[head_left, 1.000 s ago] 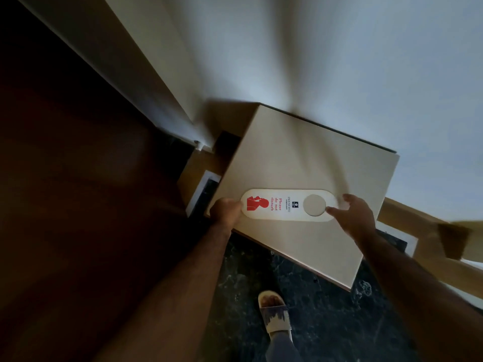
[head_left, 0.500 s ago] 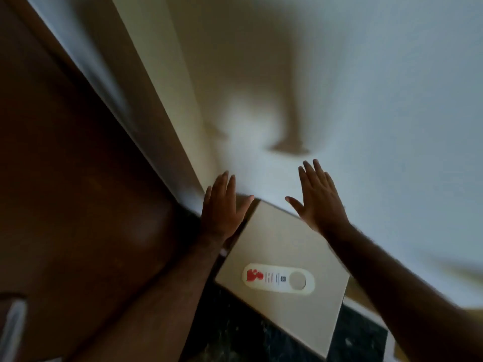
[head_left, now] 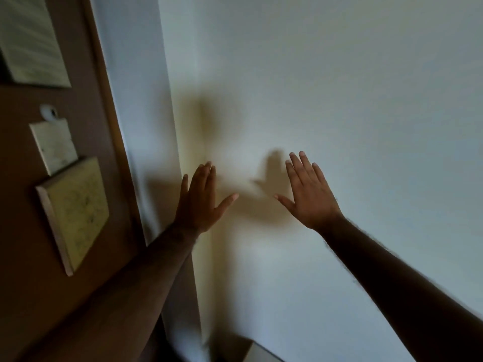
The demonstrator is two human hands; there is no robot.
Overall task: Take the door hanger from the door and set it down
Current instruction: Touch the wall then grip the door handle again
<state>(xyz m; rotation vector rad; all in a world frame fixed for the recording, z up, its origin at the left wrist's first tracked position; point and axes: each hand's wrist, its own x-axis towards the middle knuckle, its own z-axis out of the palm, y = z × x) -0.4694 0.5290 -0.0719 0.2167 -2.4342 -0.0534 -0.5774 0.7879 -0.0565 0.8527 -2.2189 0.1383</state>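
Showing head view only: left hand (head_left: 201,202) and right hand (head_left: 308,197), both hands spread flat and empty before a pale wall (head_left: 339,100). Door hanger: out of frame; presumably light, thin, stiff card, best pinched by an edge.

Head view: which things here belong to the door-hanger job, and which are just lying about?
Job: left hand and right hand, both open and empty; brown door; corner of the pale surface at the bottom edge. The hanger is out of view.

Just there: three notices on the door; white wall.
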